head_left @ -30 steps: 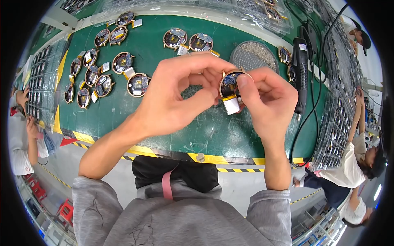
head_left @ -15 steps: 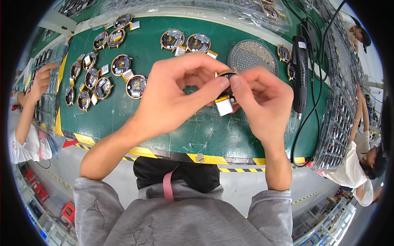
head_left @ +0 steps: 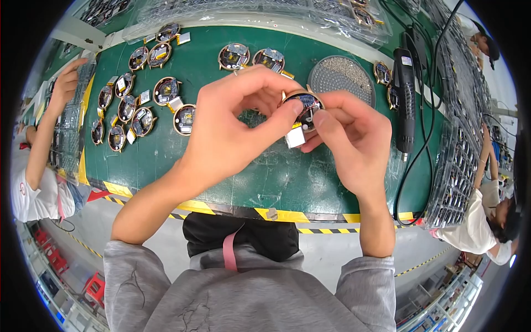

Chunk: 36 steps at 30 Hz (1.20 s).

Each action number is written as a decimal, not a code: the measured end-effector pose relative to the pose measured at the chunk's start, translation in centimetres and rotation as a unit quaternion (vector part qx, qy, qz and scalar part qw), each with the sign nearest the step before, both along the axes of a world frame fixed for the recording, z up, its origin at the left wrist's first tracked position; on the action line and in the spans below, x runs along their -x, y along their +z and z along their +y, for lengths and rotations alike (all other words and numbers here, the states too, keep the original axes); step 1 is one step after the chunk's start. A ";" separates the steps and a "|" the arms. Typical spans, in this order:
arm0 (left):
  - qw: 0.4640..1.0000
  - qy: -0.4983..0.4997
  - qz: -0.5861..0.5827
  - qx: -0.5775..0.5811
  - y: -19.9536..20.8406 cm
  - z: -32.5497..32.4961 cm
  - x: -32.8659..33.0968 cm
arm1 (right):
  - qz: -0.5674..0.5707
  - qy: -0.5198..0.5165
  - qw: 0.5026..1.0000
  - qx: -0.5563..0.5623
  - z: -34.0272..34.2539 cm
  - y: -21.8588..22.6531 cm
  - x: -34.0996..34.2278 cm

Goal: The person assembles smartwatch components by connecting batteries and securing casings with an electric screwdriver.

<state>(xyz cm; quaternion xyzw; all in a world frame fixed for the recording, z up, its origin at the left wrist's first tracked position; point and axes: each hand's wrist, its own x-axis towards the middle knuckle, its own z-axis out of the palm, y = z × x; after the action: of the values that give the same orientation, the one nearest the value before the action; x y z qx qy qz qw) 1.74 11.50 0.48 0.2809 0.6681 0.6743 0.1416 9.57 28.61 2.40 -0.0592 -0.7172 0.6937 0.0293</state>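
Above the green work mat I hold a round smartwatch case between both hands, its circuit board facing up. My left hand grips the left rim, with the thumb pressing on the board. The right rim is pinched by my right hand, its thumb near the lower edge of the board. A silvery battery hangs out of the case toward me. Fingers hide parts of the rim and the underside.
Several open watch cases lie on the green mat at left, others farther back. A round dimpled tray holds tiny screws. Right of it lies a black electric screwdriver with a cable. Clear plastic trays line the right; people work at both sides.
The watch case has tilted so that its inner board shows more fully, and its battery has shifted slightly left and nearer the back. At left, a co-worker's hand has risen.
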 end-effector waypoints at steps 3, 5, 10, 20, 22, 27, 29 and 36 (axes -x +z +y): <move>0.983 0.036 0.173 0.057 0.4 -0.1 0.3 | -0.003 -0.012 1.000 0.006 0.0 -0.1 0.0; 0.964 0.060 0.251 0.066 0.4 0.0 0.6 | 0.010 -0.023 1.000 0.000 -0.1 -0.3 0.1; 0.908 0.117 0.391 0.095 -0.6 0.0 0.8 | -0.001 -0.017 1.000 -0.010 -0.3 -0.3 0.1; 0.833 0.139 0.524 0.114 -1.1 -0.4 1.1 | -0.019 -0.021 1.000 -0.002 -0.5 -0.5 0.2; 0.827 0.139 0.533 0.113 -1.4 -0.5 1.3 | -0.021 -0.024 0.999 -0.002 -0.7 -0.6 0.3; 0.811 0.161 0.553 0.104 -1.9 -0.7 1.6 | -0.009 -0.032 0.999 -0.010 -1.0 -0.4 0.4; 0.802 0.164 0.563 0.115 -1.9 -1.0 1.6 | -0.012 -0.041 0.999 0.004 -1.3 -0.5 0.5; 0.815 0.157 0.552 0.077 -1.6 -0.2 1.2 | 0.005 -0.065 0.997 -0.039 -0.8 -0.5 -0.1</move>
<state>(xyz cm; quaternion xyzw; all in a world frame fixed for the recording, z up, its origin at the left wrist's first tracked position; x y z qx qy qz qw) 0.50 11.33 -1.10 0.4855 0.7187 0.3658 -0.3375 9.71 27.84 1.88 -0.1010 -0.7382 0.6622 0.0796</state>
